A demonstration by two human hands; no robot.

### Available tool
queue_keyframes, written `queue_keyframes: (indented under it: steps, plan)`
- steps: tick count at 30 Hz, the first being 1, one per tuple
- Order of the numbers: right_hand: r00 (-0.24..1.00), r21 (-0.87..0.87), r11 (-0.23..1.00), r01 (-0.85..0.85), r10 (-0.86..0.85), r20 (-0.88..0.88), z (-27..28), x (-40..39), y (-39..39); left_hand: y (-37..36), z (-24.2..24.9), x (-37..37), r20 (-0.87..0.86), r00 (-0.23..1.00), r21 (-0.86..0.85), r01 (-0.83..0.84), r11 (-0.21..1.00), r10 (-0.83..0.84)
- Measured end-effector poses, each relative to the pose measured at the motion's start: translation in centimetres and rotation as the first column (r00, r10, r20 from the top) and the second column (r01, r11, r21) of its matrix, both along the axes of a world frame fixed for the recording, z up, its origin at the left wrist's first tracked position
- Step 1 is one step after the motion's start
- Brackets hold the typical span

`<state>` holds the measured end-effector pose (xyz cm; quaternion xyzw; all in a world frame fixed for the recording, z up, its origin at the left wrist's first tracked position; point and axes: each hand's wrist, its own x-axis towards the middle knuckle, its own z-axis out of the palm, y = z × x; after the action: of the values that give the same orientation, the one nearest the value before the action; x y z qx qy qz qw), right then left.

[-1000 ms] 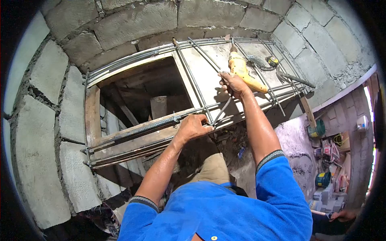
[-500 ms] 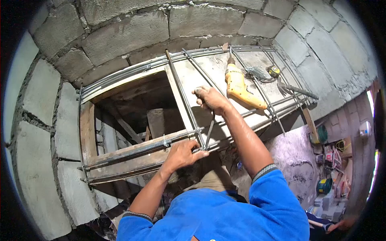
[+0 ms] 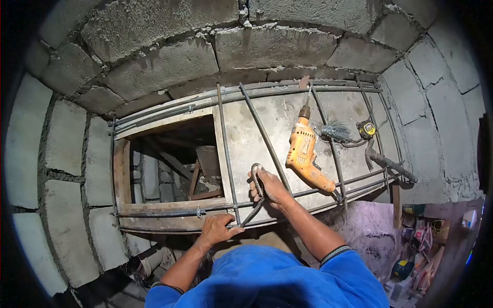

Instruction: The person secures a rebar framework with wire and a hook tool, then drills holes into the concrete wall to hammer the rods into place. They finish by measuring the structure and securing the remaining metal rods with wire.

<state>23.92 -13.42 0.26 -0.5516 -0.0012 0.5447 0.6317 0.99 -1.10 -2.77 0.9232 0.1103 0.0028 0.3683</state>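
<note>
My right hand point(image 3: 269, 188) is closed around a bent steel rod point(image 3: 252, 213), whose curved upper end shows above the fingers. Its lower end reaches down to the rebar crossing at the front edge of the frame. Just left of that crossing, my left hand point(image 3: 218, 229) grips the front rebar point(image 3: 174, 211), fingers curled over it and thumb stretched toward the rod's tip. A thin crosswise rebar point(image 3: 227, 154) runs from this crossing to the back bars. Small wire ties point(image 3: 198, 211) bind the bars. The fine wire at the rod's tip is too small to make out.
Right of my hand, a yellow drill point(image 3: 304, 154) lies on the board point(image 3: 272, 113). Beyond it are a bundle of tie wire point(image 3: 336, 132), a tape measure point(image 3: 366, 129) and a hammer point(image 3: 387, 162). A framed opening point(image 3: 174, 164) lies at left. Block walls point(image 3: 277, 46) enclose the back and sides.
My right hand has come down toward me with the bent rod, which now leans lower over the front bars. My left hand stays near the crossing. The camera view has shifted.
</note>
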Motion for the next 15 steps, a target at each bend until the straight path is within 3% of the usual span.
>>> queue_keyframes:
  steps: [6,8,10,12,14,15]
  plan:
    - [0.995,-0.120,0.993,-0.018,0.030,0.092,2.2,0.1,-0.6,-0.5,0.8,0.3,-0.051,0.998,0.046,-0.046,0.998,0.048]
    - [0.999,-0.108,0.994,-0.016,0.021,0.047,1.7,0.1,-0.9,-0.5,0.7,0.3,-0.038,0.998,0.063,-0.050,0.997,0.053]
    - [0.975,0.044,0.997,0.063,-0.052,-0.216,0.0,-0.1,-1.2,-0.6,0.9,0.4,-0.078,0.994,0.060,-0.071,0.996,0.076]
    - [0.963,0.025,0.994,0.108,-0.098,-0.250,-0.7,-0.7,-0.6,-0.7,1.6,0.5,-0.145,0.985,0.037,-0.085,0.996,0.089]
    - [0.991,-0.160,0.979,0.125,-0.130,-0.023,0.0,-1.5,1.0,-0.6,1.7,0.8,-0.205,0.975,0.010,-0.083,0.997,0.083]
    - [0.957,-0.216,0.950,0.224,-0.173,0.235,-2.0,-2.5,2.2,-0.6,1.6,0.7,-0.206,0.975,0.000,-0.089,0.996,0.087]
